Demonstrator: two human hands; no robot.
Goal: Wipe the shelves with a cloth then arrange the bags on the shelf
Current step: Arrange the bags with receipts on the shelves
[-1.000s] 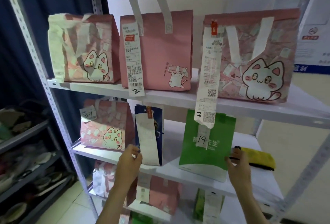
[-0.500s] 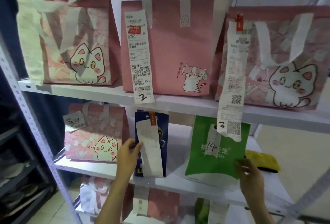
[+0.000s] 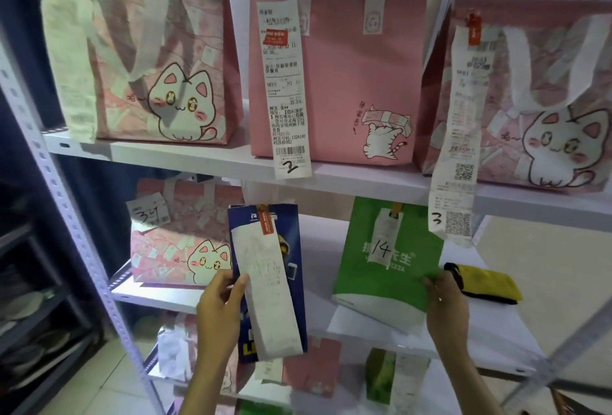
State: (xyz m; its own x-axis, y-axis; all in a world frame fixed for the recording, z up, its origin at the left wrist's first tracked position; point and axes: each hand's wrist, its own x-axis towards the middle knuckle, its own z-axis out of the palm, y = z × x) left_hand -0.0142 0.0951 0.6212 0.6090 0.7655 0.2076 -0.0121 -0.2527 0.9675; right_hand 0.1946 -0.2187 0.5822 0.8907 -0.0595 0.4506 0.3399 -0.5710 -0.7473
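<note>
Takeaway pickup storeroom: numbered receipts (image 3: pixel 287 90) on shelved bags (image 3: pixel 337 70).

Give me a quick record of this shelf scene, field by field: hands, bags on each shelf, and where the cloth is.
left hand: holds the blue bag by its left edge
right hand: holds the green bag at its lower right corner
top shelf: three pink cat bags, receipts marked 2 and 3
middle shelf: pink cat bag, blue bag, green bag marked 14
cloth: yellow, lying right of the green bag
</note>
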